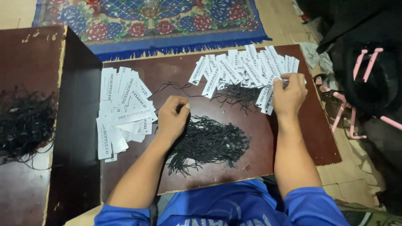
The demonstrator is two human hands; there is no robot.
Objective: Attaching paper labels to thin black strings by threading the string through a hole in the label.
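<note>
- Left hand (pixel 172 115): fingers curled together, pinching a thin black string (pixel 176 86) that trails away above them.
- Just right of those fingers lies the heap of black strings (pixel 209 144) on the desk (pixel 293 142).
- Right hand (pixel 289 95): fingers clamped on a white paper tag (pixel 265 97) at the edge of the strung tags (pixel 245 67).
- Loose tags (pixel 123 111) lie left of the left fingers.

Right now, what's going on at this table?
A person in blue sleeves sits at a dark brown board. The left hand pinches a thin black string above a heap of black tag strings. The right hand grips a white paper tag at the edge of the strung tags fanned along the far side. A loose stack of plain white tags lies at left.
</note>
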